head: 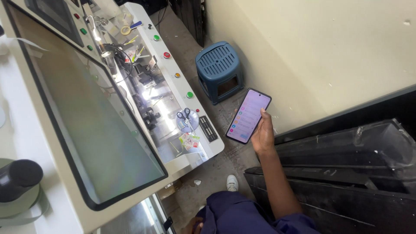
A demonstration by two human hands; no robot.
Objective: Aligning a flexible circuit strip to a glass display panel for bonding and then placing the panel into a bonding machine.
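My right hand (263,135) is raised in front of me and holds a dark smartphone (248,115) with a lit, pale purple screen showing a list. My thumb rests on the phone's right edge. Only a small part of my left hand (192,225) shows at the bottom edge, beside my dark blue trouser leg (236,214); I cannot see its fingers. My white shoe (232,183) stands on the concrete floor below the phone.
A white machine (52,143) with a large dark-framed window fills the left. Its metal work deck (173,104) carries coloured push buttons, scissors (185,115) and small labels. A blue plastic stool (219,71) stands by the cream wall. Black plastic-wrapped panels (346,173) lean at the right.
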